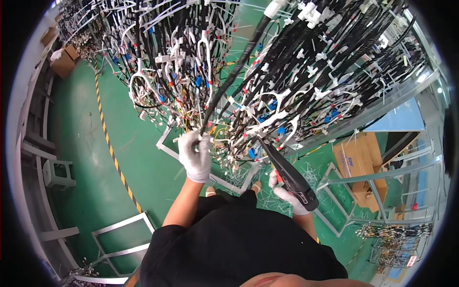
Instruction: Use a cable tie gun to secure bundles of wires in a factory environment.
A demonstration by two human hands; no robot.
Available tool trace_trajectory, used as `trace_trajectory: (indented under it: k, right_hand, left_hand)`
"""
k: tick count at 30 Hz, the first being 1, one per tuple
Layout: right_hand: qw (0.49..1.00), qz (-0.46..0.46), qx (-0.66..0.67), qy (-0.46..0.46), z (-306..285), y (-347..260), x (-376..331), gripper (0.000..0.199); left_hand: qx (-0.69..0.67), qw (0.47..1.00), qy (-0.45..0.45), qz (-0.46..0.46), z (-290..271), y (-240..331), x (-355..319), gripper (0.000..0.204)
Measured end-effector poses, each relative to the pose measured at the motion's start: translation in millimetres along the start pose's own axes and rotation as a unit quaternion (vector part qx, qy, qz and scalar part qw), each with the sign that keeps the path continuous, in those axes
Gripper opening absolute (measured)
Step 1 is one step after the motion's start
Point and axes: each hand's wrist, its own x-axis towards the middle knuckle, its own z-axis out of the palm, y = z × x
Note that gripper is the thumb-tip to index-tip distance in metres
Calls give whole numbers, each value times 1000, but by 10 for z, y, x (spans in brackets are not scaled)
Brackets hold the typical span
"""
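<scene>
Ok, blk cable (230, 81) pinched btwn L fingers (204, 149); R fingers (285, 194) curled round blk tool (292, 178).

On the black handheld tool (287, 174), there is small pale lettering (304, 195). At right, the cardboard box (364, 173) carries blue printing (350, 161). At near right, a small red-and-white sign (411, 261) is among wire bundles (393, 246). No words are readable with certainty.

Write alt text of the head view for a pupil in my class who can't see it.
A white-gloved left hand holds a black cable and the right hand, gloved too, holds a black tool pointing at hanging wire bundles, above a green floor.
</scene>
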Motion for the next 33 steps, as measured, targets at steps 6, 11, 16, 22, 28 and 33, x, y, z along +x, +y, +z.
trace_trajectory:
  k: [6, 11, 16, 22, 28, 33]
  right_hand:
    - [997, 47, 51, -18, 155, 21, 221, 32]
    - [999, 34, 23, -18, 174, 153, 359, 37]
    - [972, 44, -173, -152, 194, 69, 500, 41]
    - [968, 2, -138, -211, 365, 135, 432, 50]
    - [945, -36, -239, -221, 272, -42, 461, 50]
    - [916, -97, -303, -244, 210, -300, 552, 49]
  left_hand:
    - [118, 992, -47, -1, -487, 189, 298, 25]
    - [-319, 808, -339, -361, -967, 314, 616, 31]
    - [-424, 690, -381, -446, -829, 312, 619, 28]
    - [-410, 709, -347, -458, -744, 289, 524, 26]
    - [-357, 765, -299, -445, -634, 329, 444, 28]
    - [-349, 768, -326, -426, -607, 435, 431, 26]
